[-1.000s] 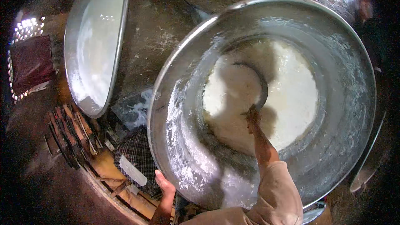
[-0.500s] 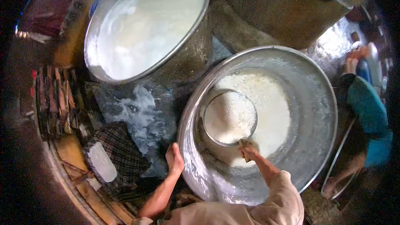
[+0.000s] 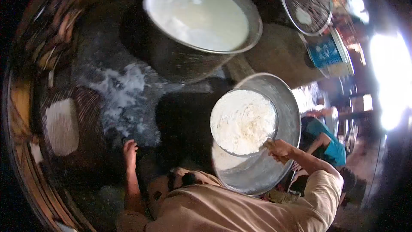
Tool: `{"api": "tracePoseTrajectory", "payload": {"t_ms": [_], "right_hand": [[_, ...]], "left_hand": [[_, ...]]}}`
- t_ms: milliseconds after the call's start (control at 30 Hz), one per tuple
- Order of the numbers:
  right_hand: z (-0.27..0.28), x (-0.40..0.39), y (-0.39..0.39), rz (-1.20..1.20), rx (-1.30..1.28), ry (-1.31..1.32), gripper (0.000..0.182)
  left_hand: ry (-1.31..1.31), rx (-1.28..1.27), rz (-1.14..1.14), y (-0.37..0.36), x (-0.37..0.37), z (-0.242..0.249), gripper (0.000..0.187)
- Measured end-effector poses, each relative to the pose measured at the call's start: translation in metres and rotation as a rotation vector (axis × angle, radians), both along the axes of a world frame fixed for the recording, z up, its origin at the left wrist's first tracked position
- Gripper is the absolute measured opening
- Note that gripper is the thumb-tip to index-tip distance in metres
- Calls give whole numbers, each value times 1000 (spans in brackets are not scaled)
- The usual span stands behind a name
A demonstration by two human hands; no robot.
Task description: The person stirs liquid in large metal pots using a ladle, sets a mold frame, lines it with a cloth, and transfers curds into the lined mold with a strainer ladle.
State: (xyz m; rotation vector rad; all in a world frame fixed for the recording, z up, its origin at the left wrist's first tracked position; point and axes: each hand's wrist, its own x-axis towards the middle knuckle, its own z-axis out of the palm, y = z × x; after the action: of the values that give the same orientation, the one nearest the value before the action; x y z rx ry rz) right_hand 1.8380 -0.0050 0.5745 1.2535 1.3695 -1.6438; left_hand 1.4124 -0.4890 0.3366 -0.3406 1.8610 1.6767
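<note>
My right hand [image 3: 278, 148] grips the edge of a round metal scoop bowl [image 3: 243, 121] heaped with white, crumbly curd. The scoop is lifted above a big steel basin [image 3: 286, 116] that sits below and to its right. My left hand [image 3: 130, 151] is off the basin, fingers spread, resting low on the dark, wet surface to the left. Behind them stands a large steel pot [image 3: 201, 17] full of white liquid.
White foam [image 3: 122, 90] is spilled over the dark surface between the pots. A checked cloth with a white block [image 3: 62, 126] lies at the left. A wire strainer [image 3: 305, 1] and a blue container [image 3: 326, 51] are at the upper right. Another person in teal [image 3: 326, 144] sits at the right.
The right hand has lifted the filled scoop up out of the basin. The left hand has let go of the basin rim and dropped to the left. The view has swung back and up.
</note>
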Motion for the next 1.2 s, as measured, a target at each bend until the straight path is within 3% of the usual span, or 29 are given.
{"api": "tracePoseTrajectory", "payload": {"t_ms": [67,100,167,200,233,267,300,333,367,400,467,533,567,600,633,733,767,800,833,900,967,1000,1033,1100,1167,1200], "right_hand": [[-5,-43,-23,209,113,119,27],[36,-115,-68,234,110,190,24],[17,-156,-90,140,5,52,26],[8,-185,-111,96,-44,-21,27],[-2,-226,-150,70,-29,-105,31],[-17,-257,-177,271,54,31,30],[-42,-281,-198,275,10,237,29],[-89,-299,-212,278,-80,272,27],[-137,-315,-224,279,-173,303,25],[-185,-330,-235,278,-267,330,23],[-246,-394,-290,565,-3,405,20],[-284,-465,-359,893,178,430,20],[-288,-497,-399,875,119,429,23],[-293,-556,-488,862,80,424,26],[-285,-592,-539,835,39,415,29],[-335,-650,-634,536,-161,512,34],[-350,-664,-661,418,-262,456,36],[-363,-675,-681,296,-359,399,38],[-387,-684,-696,329,-343,442,38],[-458,-697,-730,391,-316,523,39],[-521,-701,-740,235,-660,611,37],[-513,-707,-748,136,-731,652,34],[-488,-713,-758,33,-803,695,31],[-405,-734,-761,115,-676,451,17],[-403,-742,-763,221,-378,391,17],[-413,-747,-762,266,-225,361,19]], "left_hand": [[-131,-108,176,-95,-10,-36,22],[-193,-155,272,-142,-15,-53,24],[-190,-84,412,-224,-1,-85,37],[-119,145,436,-271,5,-113,44],[104,1095,210,-320,2,-142,52],[82,1550,-139,-349,0,-153,59],[220,1286,305,-369,33,-165,62],[280,860,675,-390,60,-176,64],[-164,189,749,-409,64,-151,61],[-288,112,787,-410,69,-126,57],[-346,213,854,-409,96,-103,51],[-18,158,783,-396,110,-61,47],[135,122,724,-382,116,-34,45],[-68,-50,816,-409,80,-2,43],[-150,-56,904,-419,86,-2,43],[-178,267,1116,-441,147,-31,43],[-122,609,1183,-444,172,-39,43],[-91,1193,1204,-446,194,-46,43],[-120,1592,1145,-444,205,-46,43],[-221,1696,1118,-435,211,-34,38],[-171,639,1166,-413,264,-37,35],[-133,119,1118,-405,279,-39,33],[-311,222,1229,-404,280,-46,34],[-677,441,1421,-407,272,-58,37],[-281,1340,1343,-390,259,-61,41],[-228,1436,1263,-387,252,-56,41]]}}
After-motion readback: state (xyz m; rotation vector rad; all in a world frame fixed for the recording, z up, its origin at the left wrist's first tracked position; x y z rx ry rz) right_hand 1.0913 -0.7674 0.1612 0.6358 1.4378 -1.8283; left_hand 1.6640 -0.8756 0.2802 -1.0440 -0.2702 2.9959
